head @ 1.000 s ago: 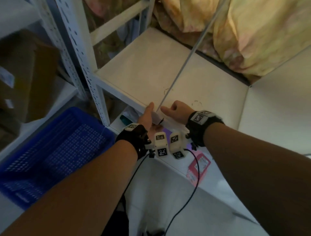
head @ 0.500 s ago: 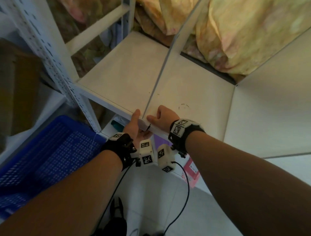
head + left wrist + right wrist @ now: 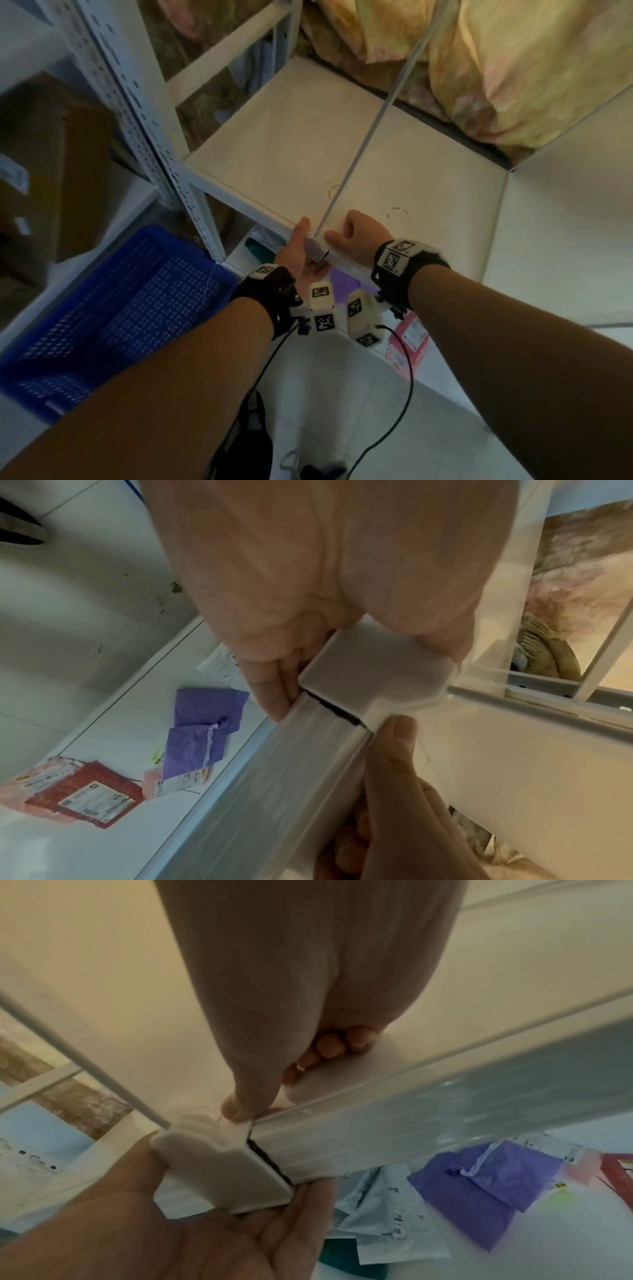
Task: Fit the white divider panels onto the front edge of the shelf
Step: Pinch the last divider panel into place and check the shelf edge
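Divider panel (image 3: 368, 132), thin and white, stands upright on the shelf (image 3: 274, 144), running from its back to the front edge. Seen from the head camera, the left hand (image 3: 296, 248) and right hand (image 3: 356, 234) meet at that edge around a white clip (image 3: 317, 247), with a blue basket (image 3: 113, 308) lower left. Left wrist view: the left hand (image 3: 308, 588) clasps the clip (image 3: 373, 674), fingers under the shelf edge; purple packets (image 3: 202, 737) lie below. Right wrist view: the right hand (image 3: 308, 988) presses its thumb on the clip (image 3: 219, 1167), fingers curled on the shelf top, the left palm cupping beneath.
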`<action>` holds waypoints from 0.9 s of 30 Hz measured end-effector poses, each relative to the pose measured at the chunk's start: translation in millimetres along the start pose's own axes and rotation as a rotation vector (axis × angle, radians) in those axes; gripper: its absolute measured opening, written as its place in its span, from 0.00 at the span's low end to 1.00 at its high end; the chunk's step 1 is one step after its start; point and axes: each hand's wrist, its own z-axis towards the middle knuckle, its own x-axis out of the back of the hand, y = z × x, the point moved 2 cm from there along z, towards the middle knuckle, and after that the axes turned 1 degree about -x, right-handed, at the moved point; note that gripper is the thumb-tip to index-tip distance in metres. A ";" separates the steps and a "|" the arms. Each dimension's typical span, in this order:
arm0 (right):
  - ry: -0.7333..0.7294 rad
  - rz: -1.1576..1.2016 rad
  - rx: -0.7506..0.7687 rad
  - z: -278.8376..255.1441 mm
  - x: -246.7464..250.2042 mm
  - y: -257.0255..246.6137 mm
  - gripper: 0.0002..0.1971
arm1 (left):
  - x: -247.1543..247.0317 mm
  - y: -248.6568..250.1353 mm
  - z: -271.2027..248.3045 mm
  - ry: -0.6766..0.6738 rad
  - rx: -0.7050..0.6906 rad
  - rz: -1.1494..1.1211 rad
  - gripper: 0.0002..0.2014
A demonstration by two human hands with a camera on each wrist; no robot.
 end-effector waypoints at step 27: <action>-0.399 0.540 -0.250 -285.3 42.8 304.0 0.19 | -194.3 -288.7 -135.6 -0.292 0.184 0.972 0.19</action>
